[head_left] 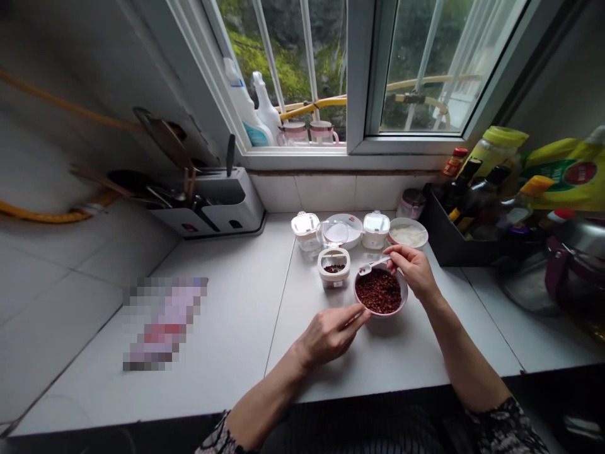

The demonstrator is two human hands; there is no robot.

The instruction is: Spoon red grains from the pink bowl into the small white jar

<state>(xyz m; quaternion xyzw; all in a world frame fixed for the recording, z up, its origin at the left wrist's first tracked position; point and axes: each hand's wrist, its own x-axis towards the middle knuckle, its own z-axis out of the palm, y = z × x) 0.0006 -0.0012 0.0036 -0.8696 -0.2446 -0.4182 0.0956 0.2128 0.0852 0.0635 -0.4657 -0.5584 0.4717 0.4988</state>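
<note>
My right hand [410, 270] pinches the handle of a small white spoon [366, 269], its scoop tilted over the left rim of a bowl. A few dark bits lie in the scoop. The bowl [404, 301], white with a pinkish rim, is filled with dark red peppercorns [378, 291]. My left hand [331, 334] has its fingers closed at the bowl's near-left rim; the thumb is partly hidden. Left of the bowl stands a clear seasoning jar [334, 268] with a white rim, its lid raised, holding some of the same dark red bits.
Two white-lidded jars [306, 228] [376, 228], a white dish [350, 231] and a bowl of white grains [408, 234] stand behind. Right is a black box [472, 246] of bottles; back left, a utensil holder [222, 205]. A blurred-out pinkish item [170, 321] lies left.
</note>
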